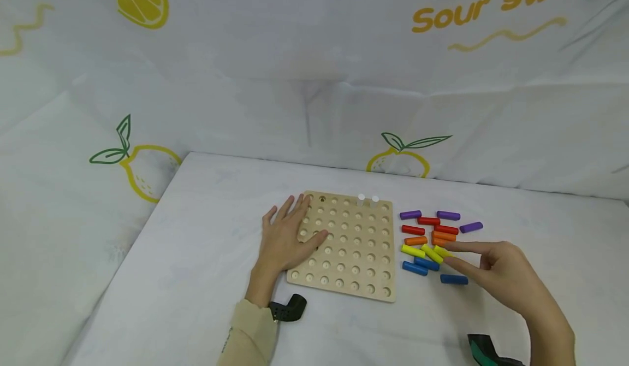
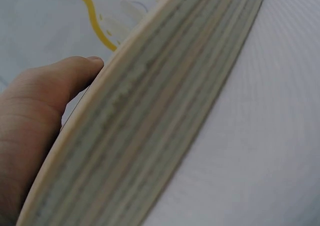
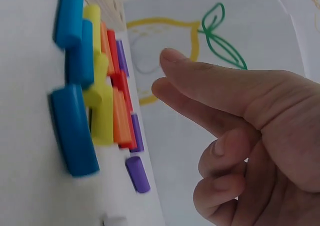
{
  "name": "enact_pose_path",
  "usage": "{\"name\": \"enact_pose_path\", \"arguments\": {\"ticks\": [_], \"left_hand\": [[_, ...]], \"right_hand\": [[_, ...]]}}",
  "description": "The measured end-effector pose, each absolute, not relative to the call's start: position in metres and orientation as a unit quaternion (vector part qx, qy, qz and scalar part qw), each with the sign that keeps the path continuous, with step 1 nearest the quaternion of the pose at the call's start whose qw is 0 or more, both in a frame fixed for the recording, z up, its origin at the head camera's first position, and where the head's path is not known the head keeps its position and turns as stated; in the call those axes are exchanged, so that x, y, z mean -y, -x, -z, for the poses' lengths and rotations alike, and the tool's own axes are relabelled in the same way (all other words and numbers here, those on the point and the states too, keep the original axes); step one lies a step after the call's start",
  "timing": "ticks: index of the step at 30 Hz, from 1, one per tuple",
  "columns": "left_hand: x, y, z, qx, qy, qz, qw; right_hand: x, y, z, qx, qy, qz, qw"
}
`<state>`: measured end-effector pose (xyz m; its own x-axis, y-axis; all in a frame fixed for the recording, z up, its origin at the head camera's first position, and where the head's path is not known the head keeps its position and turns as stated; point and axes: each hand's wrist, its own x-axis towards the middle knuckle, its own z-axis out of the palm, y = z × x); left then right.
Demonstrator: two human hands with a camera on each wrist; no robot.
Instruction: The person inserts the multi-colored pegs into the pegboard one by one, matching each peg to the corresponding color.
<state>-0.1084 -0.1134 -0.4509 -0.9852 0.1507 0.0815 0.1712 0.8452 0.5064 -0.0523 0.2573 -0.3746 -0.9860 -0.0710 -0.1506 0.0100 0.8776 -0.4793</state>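
Observation:
My left hand (image 1: 285, 240) lies with fingers spread over the left side of a wooden pegboard (image 1: 390, 295) with rows of round holes. In the left wrist view, the thumb (image 2: 82, 68) shows at the edge of the board (image 2: 150, 100). Over the coloured pegs hovers my right hand (image 1: 506, 273), with thumb and index finger extended close to a yellow peg (image 1: 440, 251). Nothing shows between those fingertips in the right wrist view, where the other fingers (image 3: 220, 186) are curled. Two white pegs (image 1: 361, 199) stand upright in the board's far row.
Right of the board lie purple pegs (image 1: 410, 214), red pegs (image 1: 413, 230), orange pegs (image 1: 415, 241) and blue pegs (image 1: 454, 279), grouped by colour. A lemon-printed white cloth (image 1: 275, 114) hangs behind the white table (image 1: 172, 278).

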Motion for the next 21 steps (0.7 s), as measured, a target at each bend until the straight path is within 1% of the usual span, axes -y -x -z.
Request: {"name": "enact_pose_path", "arguments": {"ticks": [4, 9, 15, 21], "left_hand": [[0.113, 0.108, 0.451, 0.959, 0.086, 0.268, 0.022], [0.114, 0.108, 0.45, 0.959, 0.085, 0.271, 0.022], [0.114, 0.108, 0.451, 0.959, 0.085, 0.269, 0.023], [0.114, 0.108, 0.452, 0.958, 0.087, 0.273, 0.025]], "right_hand": [[-0.276, 0.051, 0.378, -0.965, 0.008, 0.242, 0.101], [-0.295, 0.052, 0.382, -0.963, -0.012, 0.229, 0.139], [-0.31, 0.053, 0.389, -0.963, -0.029, 0.218, 0.156], [-0.325, 0.054, 0.398, -0.955, -0.057, 0.224, 0.185]]}}
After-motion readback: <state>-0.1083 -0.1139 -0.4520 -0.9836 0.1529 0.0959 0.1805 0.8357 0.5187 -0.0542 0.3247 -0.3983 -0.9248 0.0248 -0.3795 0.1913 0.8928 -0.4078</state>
